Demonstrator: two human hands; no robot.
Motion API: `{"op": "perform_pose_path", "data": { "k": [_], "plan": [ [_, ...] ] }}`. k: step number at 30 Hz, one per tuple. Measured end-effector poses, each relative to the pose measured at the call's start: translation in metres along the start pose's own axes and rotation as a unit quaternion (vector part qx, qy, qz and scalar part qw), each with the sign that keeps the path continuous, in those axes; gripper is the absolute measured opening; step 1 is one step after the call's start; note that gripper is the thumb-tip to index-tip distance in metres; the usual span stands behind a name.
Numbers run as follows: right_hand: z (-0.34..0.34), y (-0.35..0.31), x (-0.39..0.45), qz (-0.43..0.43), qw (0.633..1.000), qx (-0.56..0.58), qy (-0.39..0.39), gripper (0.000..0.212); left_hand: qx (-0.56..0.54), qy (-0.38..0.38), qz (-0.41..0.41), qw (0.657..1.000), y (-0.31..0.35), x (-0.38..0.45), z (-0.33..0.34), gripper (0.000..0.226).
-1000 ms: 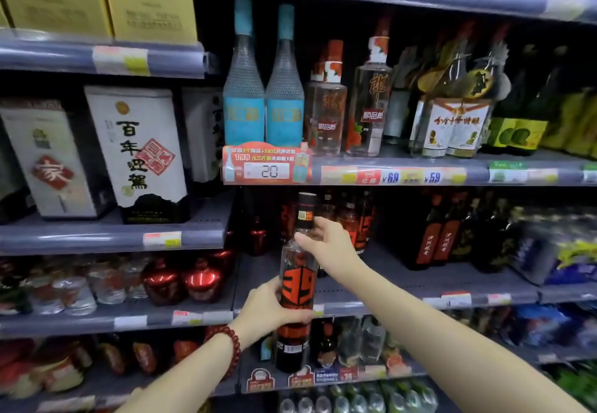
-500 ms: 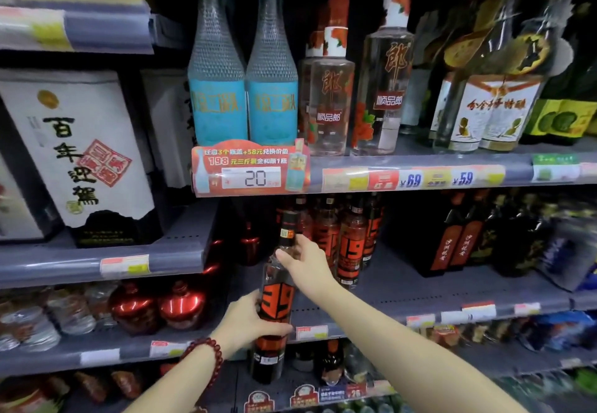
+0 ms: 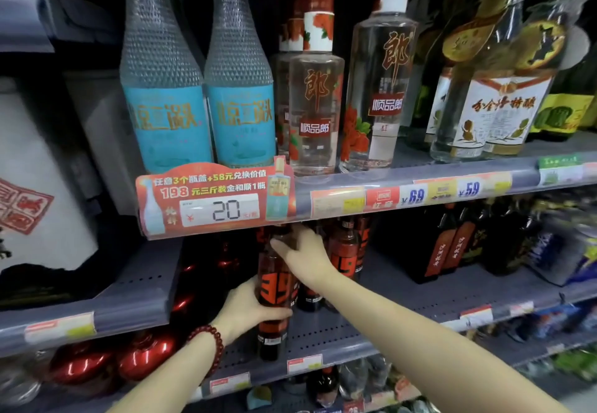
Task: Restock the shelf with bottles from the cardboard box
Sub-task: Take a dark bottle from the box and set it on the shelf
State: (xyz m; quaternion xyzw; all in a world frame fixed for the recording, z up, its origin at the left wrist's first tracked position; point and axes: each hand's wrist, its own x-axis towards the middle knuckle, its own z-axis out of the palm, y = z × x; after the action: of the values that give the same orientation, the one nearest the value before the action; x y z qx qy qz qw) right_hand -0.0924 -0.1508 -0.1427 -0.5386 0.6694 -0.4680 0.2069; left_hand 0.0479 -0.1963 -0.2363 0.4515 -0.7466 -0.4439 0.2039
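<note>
The left hand [image 3: 248, 311] gripped the bottle [image 3: 274, 296] low, fingers curled round it; the right hand [image 3: 305, 257] pinched its neck. It hung upright at the shelf [image 3: 420, 299] edge, left of its matching row [image 3: 347, 251]. Best lowered level beside them, base first.

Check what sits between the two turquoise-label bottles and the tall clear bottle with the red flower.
Head view: a shorter clear glass bottle with red-and-white cap, with more like it behind.
</note>
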Motion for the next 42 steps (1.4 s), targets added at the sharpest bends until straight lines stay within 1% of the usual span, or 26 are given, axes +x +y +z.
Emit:
{"op": "perform_pose_path", "data": {
  "k": [3, 7, 12, 16, 20, 24, 28, 31, 33, 35, 38, 40, 42],
  "plan": [
    [0.003, 0.006, -0.004, -0.046, 0.999, -0.026, -0.013, 0.032, 0.01, 0.023, -0.002, 1.0, -0.004, 0.001, 0.003, 0.067],
    [0.008, 0.017, -0.013, -0.09, 0.995, -0.018, -0.029, 0.032, 0.029, 0.049, -0.001, 0.998, -0.012, -0.001, 0.012, 0.069],
    [0.005, 0.031, -0.019, -0.117, 0.992, -0.013, -0.032, 0.033, 0.027, 0.077, -0.015, 0.997, -0.015, -0.001, 0.032, 0.062],
    [-0.002, 0.043, -0.023, -0.13, 0.991, 0.007, -0.016, 0.034, 0.027, 0.088, -0.013, 0.996, -0.014, 0.0, 0.043, 0.061],
    [-0.008, 0.05, -0.02, -0.127, 0.992, 0.009, -0.016, 0.041, 0.022, 0.098, -0.007, 0.995, -0.011, 0.002, 0.05, 0.058],
    [-0.009, 0.055, -0.019, -0.12, 0.992, 0.013, -0.021, 0.042, -0.008, 0.123, -0.014, 0.992, -0.014, 0.0, 0.062, 0.063],
    [-0.009, 0.061, -0.022, -0.091, 0.994, 0.053, -0.027, 0.043, -0.028, 0.124, -0.023, 0.992, -0.014, -0.004, 0.065, 0.068],
    [-0.008, 0.065, -0.025, -0.069, 0.993, 0.089, -0.034, 0.05, -0.046, 0.128, -0.028, 0.99, -0.014, -0.008, 0.07, 0.068],
    [-0.008, 0.064, -0.024, -0.066, 0.993, 0.093, -0.037, 0.053, -0.053, 0.128, -0.032, 0.99, -0.014, -0.008, 0.07, 0.069],
    [-0.011, 0.061, -0.023, -0.075, 0.994, 0.07, -0.04, 0.052, -0.051, 0.121, -0.041, 0.99, -0.009, -0.008, 0.069, 0.07],
    [-0.019, 0.052, -0.021, -0.074, 0.996, 0.002, -0.045, 0.047, -0.04, 0.119, -0.061, 0.99, 0.002, -0.014, 0.06, 0.071],
    [-0.025, 0.049, -0.026, -0.06, 0.996, -0.023, -0.068, 0.046, -0.032, 0.129, -0.075, 0.988, 0.009, -0.024, 0.051, 0.073],
    [-0.032, 0.05, -0.035, -0.056, 0.993, -0.039, -0.099, 0.051, -0.025, 0.136, -0.09, 0.986, 0.016, -0.036, 0.042, 0.074]
  ]
}}
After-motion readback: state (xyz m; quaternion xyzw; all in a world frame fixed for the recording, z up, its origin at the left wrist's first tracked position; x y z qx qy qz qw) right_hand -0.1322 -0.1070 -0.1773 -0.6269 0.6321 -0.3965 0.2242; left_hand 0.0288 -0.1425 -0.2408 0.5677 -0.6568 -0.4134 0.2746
